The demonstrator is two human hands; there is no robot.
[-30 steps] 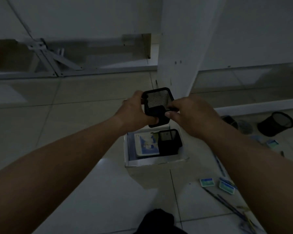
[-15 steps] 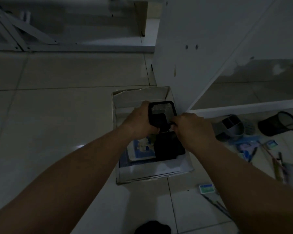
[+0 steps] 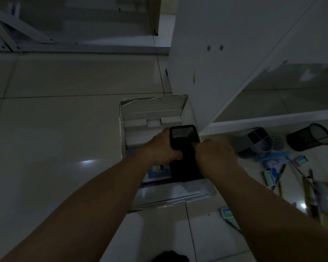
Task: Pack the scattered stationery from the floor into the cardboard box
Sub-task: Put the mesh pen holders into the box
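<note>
**Black mesh holder being held over the open box**

Both hands are gripping a black square mesh pen holder [image 3: 184, 138] above the open white cardboard box [image 3: 151, 108], which is sitting on the pale tiled floor [image 3: 55, 129] against the corner of a white cabinet [image 3: 216, 53]. The left hand [image 3: 162, 147] is wrapping around the holder's left side, fingers clamped on it; the right hand [image 3: 215, 154] is pinching its right edge, thumb and fingers closed on the rim. The holder's open mouth is facing up toward the camera, showing its mesh bottom.

Inside the box, a second black container [image 3: 186, 171] is lying just below the held one, beside a blue and white booklet [image 3: 158, 172]. The rear part of the box is showing bare white cardboard.

To the right of the box, on the floor, a grey round divided organiser [image 3: 257, 141] and a black round mesh pen cup [image 3: 309, 137] are lying on their sides. Near them, small blue and white packets [image 3: 269, 177], pens and pencils [image 3: 307, 184] are lying scattered, well apart from the box.
</note>
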